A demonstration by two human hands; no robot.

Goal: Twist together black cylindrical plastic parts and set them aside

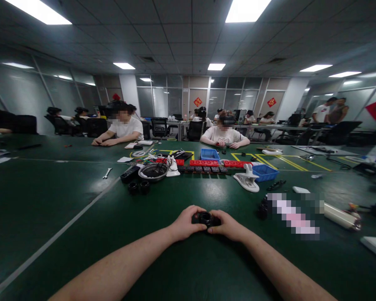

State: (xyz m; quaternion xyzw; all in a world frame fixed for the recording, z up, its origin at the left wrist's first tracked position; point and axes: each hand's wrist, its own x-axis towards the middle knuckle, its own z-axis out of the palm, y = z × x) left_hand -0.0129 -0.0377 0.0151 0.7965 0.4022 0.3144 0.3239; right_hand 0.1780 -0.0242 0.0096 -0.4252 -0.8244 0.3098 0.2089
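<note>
Head view: both forearms reach forward over the dark green desk [81,200]. The left hand [184,223] and right hand [228,225] meet at centre, each clasped around one side of a small black round part [206,218], which sits low at the desk surface between them; whether it rests on the desk or is lifted slightly cannot be told. Fingers of both hands curl onto the part, thumbs near its top.

Beyond the hands, two small black rings [139,187] lie side by side, near a round dark bowl [153,171] with parts inside. A white clamp-like piece [248,180] stands just beside a blue bin [263,172]; a second blue bin [209,154] sits farther back, next to a row of red blocks [203,163]. A small wrench [107,172] lies alone to the left, well apart from the hands. To the right, a white cylinder [341,216] lies on its side, next to a blurred patch.

Across the desk, two seated people in white shirts [125,127] [224,136] rest their arms on the surface. More people sit and stand in the background, right side.
</note>
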